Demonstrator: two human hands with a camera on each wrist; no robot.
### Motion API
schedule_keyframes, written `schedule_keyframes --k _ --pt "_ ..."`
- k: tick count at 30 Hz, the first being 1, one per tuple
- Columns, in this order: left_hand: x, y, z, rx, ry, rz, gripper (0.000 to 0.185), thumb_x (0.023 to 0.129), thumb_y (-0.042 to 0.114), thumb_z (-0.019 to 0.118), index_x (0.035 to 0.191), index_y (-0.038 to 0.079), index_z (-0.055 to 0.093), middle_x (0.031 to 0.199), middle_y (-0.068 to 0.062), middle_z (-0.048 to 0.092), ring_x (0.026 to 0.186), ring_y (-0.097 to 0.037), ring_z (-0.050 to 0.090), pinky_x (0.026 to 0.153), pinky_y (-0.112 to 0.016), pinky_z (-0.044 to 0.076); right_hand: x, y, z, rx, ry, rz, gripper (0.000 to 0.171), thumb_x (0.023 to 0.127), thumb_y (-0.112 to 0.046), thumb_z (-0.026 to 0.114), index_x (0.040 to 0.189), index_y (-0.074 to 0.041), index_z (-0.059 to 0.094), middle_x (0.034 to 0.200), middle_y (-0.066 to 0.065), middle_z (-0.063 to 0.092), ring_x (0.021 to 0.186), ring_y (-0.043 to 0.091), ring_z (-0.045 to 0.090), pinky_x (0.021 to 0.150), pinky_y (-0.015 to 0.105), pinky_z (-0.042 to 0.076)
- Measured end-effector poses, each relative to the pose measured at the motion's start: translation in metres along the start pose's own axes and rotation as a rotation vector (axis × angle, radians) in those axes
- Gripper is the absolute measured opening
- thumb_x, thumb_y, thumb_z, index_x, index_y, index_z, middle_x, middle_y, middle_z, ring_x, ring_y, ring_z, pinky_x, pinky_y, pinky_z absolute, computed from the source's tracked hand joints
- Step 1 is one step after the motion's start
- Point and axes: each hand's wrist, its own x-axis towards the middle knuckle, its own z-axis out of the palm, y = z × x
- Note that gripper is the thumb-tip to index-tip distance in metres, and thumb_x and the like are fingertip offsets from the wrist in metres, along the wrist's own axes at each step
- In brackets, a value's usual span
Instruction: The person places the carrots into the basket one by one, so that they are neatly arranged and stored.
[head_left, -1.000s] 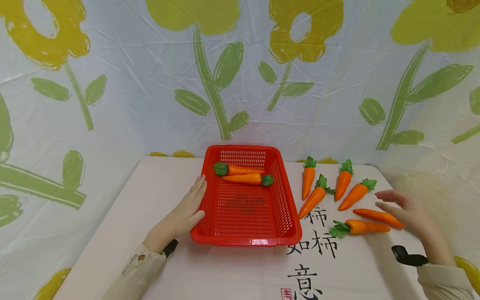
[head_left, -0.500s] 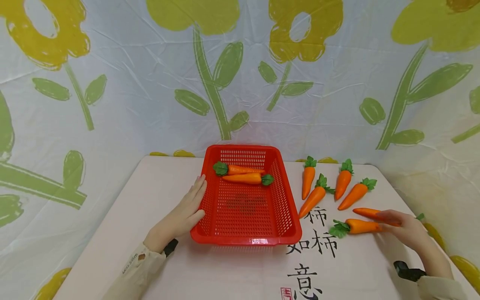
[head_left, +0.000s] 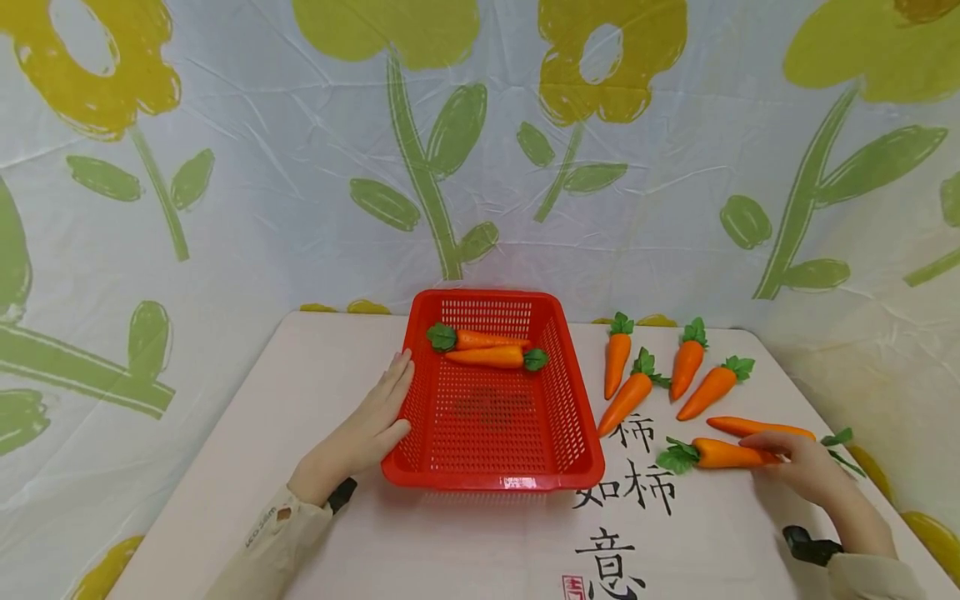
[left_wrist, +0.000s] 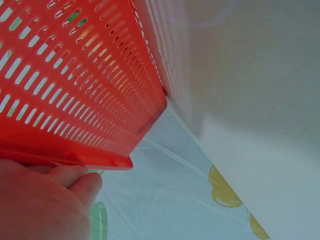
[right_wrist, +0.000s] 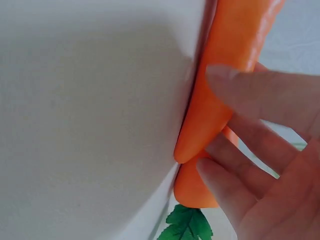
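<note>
A: What does the head view give for the left hand?

B: The left hand [head_left: 367, 432] lies along the left side of a red, rectangular, perforated plastic basket [head_left: 495, 482], its fingers stretched out, not clenched. Toward the basket's far end lie two orange carrots with green leafy tops [head_left: 486, 357], side by side, tops pointing opposite ways.

A: And the right hand?

B: The right hand [head_left: 806, 468] is at the narrow end of a glossy orange front carrot with a green leafy top [head_left: 723, 452], on the pale tabletop [head_left: 450, 542], leaves toward the basket. Just behind is a similar orange rear carrot [head_left: 750, 427], leaves pointing right. Four more orange carrots [head_left: 687, 369] lie farther back, right of the basket.

A: Left wrist view?

B: The basket's slotted wall fills the upper left. The left hand is at its rim, some fingers partly hidden; how firmly they press, I can't tell.

A: Right wrist view?

B: The thumb [right_wrist: 270, 97] is on one side of the front carrot, other fingers reach round behind: a grasp near the narrow tip. Whether that carrot is off the tabletop, I can't tell. Beyond it show the rear carrot's thick end and green leaves.
</note>
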Motion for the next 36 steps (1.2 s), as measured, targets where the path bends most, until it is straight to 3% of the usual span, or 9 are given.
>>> schedule_keyframes --k 9,21,32,36 --pt "0.000 0.001 0.000 -0.012 -0.001 0.001 0.073 0.086 0.009 0.043 0.149 -0.003 0.007 0.157 -0.013 -0.003 0.144 -0.030 -0.002 0.113 -0.048 0.009 0.000 -0.002 0.002 -0.016 0.031 0.015 0.031 0.071 0.006 0.064 0.101 0.001 0.070 0.109 0.027 0.061 0.101 0.048 0.049 0.080 0.060 0.041" --pt "0.000 0.001 0.000 -0.009 -0.005 -0.009 0.073 0.087 0.008 0.044 0.149 -0.003 0.008 0.157 -0.012 -0.004 0.144 -0.029 -0.003 0.114 -0.047 0.008 0.000 -0.006 0.001 -0.045 0.032 0.010 0.028 0.073 0.003 0.067 0.100 0.001 0.070 0.107 0.027 0.062 0.098 0.046 0.051 0.079 0.059 0.042" --pt "-0.001 0.001 0.000 -0.010 -0.015 -0.020 0.073 0.087 0.009 0.043 0.149 -0.002 0.007 0.158 -0.011 -0.004 0.144 -0.028 -0.004 0.114 -0.048 0.009 0.001 -0.013 -0.005 -0.051 0.026 -0.034 0.043 0.074 0.008 0.063 0.117 0.005 0.063 0.109 0.027 0.062 0.100 0.047 0.052 0.079 0.060 0.043" --pt "0.000 0.001 0.000 -0.009 -0.006 -0.021 0.073 0.086 0.009 0.043 0.149 -0.002 0.008 0.158 -0.010 -0.003 0.144 -0.027 -0.003 0.113 -0.049 0.011 0.002 -0.019 -0.009 -0.058 0.042 -0.063 0.038 0.074 0.006 0.065 0.112 0.008 0.063 0.105 0.028 0.063 0.095 0.045 0.054 0.078 0.060 0.045"
